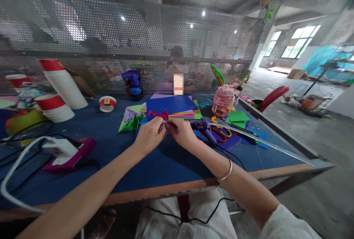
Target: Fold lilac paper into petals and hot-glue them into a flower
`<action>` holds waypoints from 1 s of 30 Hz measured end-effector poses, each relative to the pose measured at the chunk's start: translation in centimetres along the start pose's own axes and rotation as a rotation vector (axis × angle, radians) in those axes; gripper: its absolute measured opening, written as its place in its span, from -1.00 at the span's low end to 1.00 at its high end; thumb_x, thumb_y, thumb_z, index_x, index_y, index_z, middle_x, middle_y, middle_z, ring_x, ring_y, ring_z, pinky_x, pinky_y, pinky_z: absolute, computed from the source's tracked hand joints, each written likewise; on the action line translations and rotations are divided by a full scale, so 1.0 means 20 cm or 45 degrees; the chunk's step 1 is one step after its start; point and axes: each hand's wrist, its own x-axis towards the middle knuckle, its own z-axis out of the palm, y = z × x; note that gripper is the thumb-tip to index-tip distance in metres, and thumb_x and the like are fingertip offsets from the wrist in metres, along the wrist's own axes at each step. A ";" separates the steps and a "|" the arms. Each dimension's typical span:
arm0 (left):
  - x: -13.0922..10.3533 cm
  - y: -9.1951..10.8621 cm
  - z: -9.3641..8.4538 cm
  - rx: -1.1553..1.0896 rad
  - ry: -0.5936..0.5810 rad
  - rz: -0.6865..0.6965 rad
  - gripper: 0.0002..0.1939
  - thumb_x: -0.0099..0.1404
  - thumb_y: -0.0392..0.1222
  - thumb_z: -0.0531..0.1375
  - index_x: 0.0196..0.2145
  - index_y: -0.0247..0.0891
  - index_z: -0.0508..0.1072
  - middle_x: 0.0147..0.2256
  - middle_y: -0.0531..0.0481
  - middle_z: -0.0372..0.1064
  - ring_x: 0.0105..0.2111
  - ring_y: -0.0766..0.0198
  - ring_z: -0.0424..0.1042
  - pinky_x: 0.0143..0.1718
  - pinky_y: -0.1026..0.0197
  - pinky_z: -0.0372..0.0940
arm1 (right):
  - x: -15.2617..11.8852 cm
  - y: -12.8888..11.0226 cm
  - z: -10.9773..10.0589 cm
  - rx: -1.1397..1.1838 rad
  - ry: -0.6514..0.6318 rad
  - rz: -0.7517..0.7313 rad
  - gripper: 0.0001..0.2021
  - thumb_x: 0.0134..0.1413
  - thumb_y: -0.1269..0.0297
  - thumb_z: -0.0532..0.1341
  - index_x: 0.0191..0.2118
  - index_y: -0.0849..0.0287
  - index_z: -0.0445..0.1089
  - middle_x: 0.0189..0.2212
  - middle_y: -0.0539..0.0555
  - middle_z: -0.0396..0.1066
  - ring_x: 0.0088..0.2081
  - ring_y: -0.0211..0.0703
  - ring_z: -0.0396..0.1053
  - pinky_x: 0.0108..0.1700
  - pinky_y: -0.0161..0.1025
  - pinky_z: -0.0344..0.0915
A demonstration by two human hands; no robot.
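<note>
My left hand and my right hand meet above the table, fingertips pinched close together. Whatever sits between them is mostly hidden; a sliver of purple shows at the left fingers. Just beyond lie folded paper pieces: a green one, a lilac one and a magenta one. Behind these rests a stack of coloured paper with a dark blue sheet on top. Beside my right hand lies a purple-blue hot glue gun, near scissors with red and yellow handles.
A pink clear bottle stands at the back right, near green paper and a long metal ruler. Paper cups and a magenta power strip with cables occupy the left. Perforated metal mesh closes the table's back.
</note>
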 end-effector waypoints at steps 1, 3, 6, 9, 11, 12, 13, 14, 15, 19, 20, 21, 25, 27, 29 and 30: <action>0.00 0.00 0.00 -0.002 0.001 0.003 -0.86 0.27 -0.28 0.02 -0.37 -0.23 0.37 -0.39 -0.05 0.44 -0.37 0.18 0.43 -0.35 0.21 0.25 | 0.00 0.00 0.00 0.016 0.004 0.002 -0.85 0.22 0.38 0.12 -0.21 0.21 0.44 -0.37 0.09 0.51 -0.38 -0.22 0.41 -0.30 -0.35 0.22; 0.00 0.00 0.00 -0.011 0.007 0.008 -0.86 0.28 -0.27 0.02 -0.37 -0.23 0.36 -0.38 -0.05 0.44 -0.37 0.18 0.43 -0.35 0.20 0.25 | 0.00 0.00 0.00 0.021 0.000 0.002 -0.86 0.22 0.37 0.12 -0.21 0.20 0.44 -0.37 0.08 0.51 -0.38 -0.22 0.41 -0.30 -0.35 0.23; -0.01 0.01 0.00 -0.028 0.013 0.011 -0.86 0.28 -0.27 0.02 -0.39 -0.23 0.35 -0.40 -0.05 0.44 -0.39 0.19 0.43 -0.36 0.21 0.24 | 0.00 -0.01 -0.01 0.005 -0.021 -0.005 -0.88 0.20 0.39 0.14 -0.24 0.20 0.42 -0.37 0.07 0.51 -0.38 -0.22 0.42 -0.30 -0.35 0.22; -0.01 0.02 0.00 -0.031 0.026 0.022 -0.86 0.28 -0.29 0.03 -0.40 -0.22 0.34 -0.40 -0.05 0.43 -0.40 0.19 0.43 -0.37 0.21 0.23 | -0.01 -0.03 -0.02 -0.030 -0.029 -0.014 -0.91 0.15 0.43 0.15 -0.29 0.21 0.40 -0.39 0.06 0.49 -0.38 -0.22 0.41 -0.32 -0.36 0.19; -0.01 0.02 0.00 -0.034 0.027 0.035 -0.86 0.29 -0.29 0.03 -0.40 -0.22 0.34 -0.40 -0.05 0.43 -0.40 0.19 0.43 -0.37 0.21 0.23 | -0.01 -0.04 -0.03 -0.067 -0.036 -0.020 -0.93 0.13 0.45 0.15 -0.32 0.22 0.38 -0.41 0.06 0.48 -0.40 -0.22 0.39 -0.34 -0.35 0.16; -0.01 0.02 0.00 -0.038 0.024 0.044 -0.86 0.29 -0.30 0.02 -0.40 -0.22 0.34 -0.40 -0.05 0.43 -0.40 0.20 0.43 -0.37 0.21 0.23 | -0.01 -0.04 -0.04 -0.088 -0.041 -0.021 -0.93 0.13 0.46 0.15 -0.32 0.22 0.37 -0.41 0.07 0.47 -0.40 -0.22 0.38 -0.35 -0.35 0.15; -0.01 0.02 0.00 -0.045 0.018 0.052 -0.85 0.29 -0.30 0.02 -0.39 -0.22 0.34 -0.39 -0.06 0.43 -0.40 0.20 0.43 -0.37 0.21 0.23 | -0.01 -0.05 -0.04 -0.108 -0.050 -0.021 -0.94 0.13 0.46 0.15 -0.33 0.23 0.37 -0.41 0.07 0.47 -0.40 -0.22 0.38 -0.35 -0.34 0.15; -0.01 0.03 0.00 -0.055 0.013 0.058 -0.85 0.29 -0.30 0.01 -0.39 -0.23 0.35 -0.39 -0.06 0.44 -0.40 0.20 0.43 -0.37 0.21 0.24 | -0.01 -0.05 -0.04 -0.128 -0.062 -0.021 -0.94 0.13 0.46 0.15 -0.32 0.23 0.36 -0.40 0.07 0.46 -0.40 -0.21 0.37 -0.35 -0.34 0.15; -0.01 0.03 0.00 -0.067 0.008 0.062 -0.85 0.29 -0.30 0.01 -0.38 -0.23 0.36 -0.39 -0.06 0.44 -0.39 0.19 0.43 -0.36 0.21 0.25 | -0.01 -0.05 -0.04 -0.153 -0.072 -0.019 -0.93 0.14 0.46 0.14 -0.32 0.23 0.35 -0.39 0.08 0.46 -0.39 -0.21 0.37 -0.34 -0.34 0.15; -0.01 0.03 -0.01 -0.129 -0.007 0.038 -0.83 0.29 -0.29 0.00 -0.37 -0.24 0.38 -0.38 -0.06 0.46 -0.38 0.19 0.45 -0.33 0.21 0.28 | -0.01 -0.06 -0.03 -0.292 -0.109 -0.001 -0.92 0.20 0.43 0.10 -0.27 0.21 0.34 -0.34 0.11 0.46 -0.33 -0.18 0.38 -0.31 -0.32 0.18; -0.01 0.04 -0.01 -0.151 -0.004 0.019 -0.83 0.29 -0.28 0.01 -0.37 -0.24 0.38 -0.38 -0.06 0.46 -0.38 0.20 0.45 -0.33 0.21 0.28 | -0.01 -0.06 -0.03 -0.333 -0.113 -0.003 -0.92 0.21 0.43 0.09 -0.26 0.21 0.33 -0.32 0.13 0.46 -0.32 -0.16 0.38 -0.30 -0.30 0.18; 0.00 0.04 -0.02 -0.178 0.001 -0.001 -0.83 0.28 -0.27 0.01 -0.38 -0.24 0.39 -0.39 -0.05 0.46 -0.39 0.21 0.45 -0.34 0.22 0.29 | -0.01 -0.06 -0.03 -0.370 -0.113 -0.008 -0.91 0.22 0.42 0.08 -0.25 0.22 0.33 -0.31 0.15 0.45 -0.31 -0.14 0.38 -0.29 -0.29 0.20; 0.01 0.05 -0.03 -0.320 0.036 -0.067 -0.83 0.29 -0.23 0.04 -0.35 -0.25 0.42 -0.39 -0.03 0.48 -0.40 0.24 0.45 -0.33 0.25 0.31 | 0.00 -0.07 -0.04 -0.454 -0.106 -0.061 -0.89 0.26 0.42 0.04 -0.24 0.23 0.31 -0.29 0.20 0.42 -0.27 -0.08 0.36 -0.25 -0.22 0.23; 0.01 0.06 -0.03 -0.373 0.037 -0.100 -0.83 0.27 -0.22 0.04 -0.35 -0.24 0.43 -0.40 -0.01 0.48 -0.42 0.26 0.45 -0.34 0.26 0.32 | 0.00 -0.07 -0.04 -0.460 -0.113 -0.088 -0.88 0.27 0.43 0.03 -0.25 0.22 0.30 -0.30 0.19 0.40 -0.26 -0.06 0.35 -0.23 -0.20 0.24; 0.02 0.06 -0.04 -0.396 0.027 -0.129 -0.84 0.24 -0.22 0.06 -0.37 -0.24 0.43 -0.43 0.02 0.48 -0.45 0.28 0.44 -0.37 0.27 0.31 | 0.00 -0.07 -0.04 -0.476 -0.122 -0.102 -0.88 0.28 0.43 0.02 -0.25 0.21 0.29 -0.31 0.19 0.38 -0.25 -0.04 0.34 -0.21 -0.18 0.25; 0.02 0.06 -0.04 -0.401 0.021 -0.140 -0.85 0.23 -0.22 0.06 -0.39 -0.23 0.42 -0.44 0.03 0.47 -0.47 0.28 0.43 -0.38 0.27 0.31 | 0.00 -0.07 -0.04 -0.491 -0.132 -0.107 -0.87 0.28 0.44 0.02 -0.25 0.21 0.28 -0.30 0.20 0.38 -0.24 -0.03 0.34 -0.20 -0.17 0.25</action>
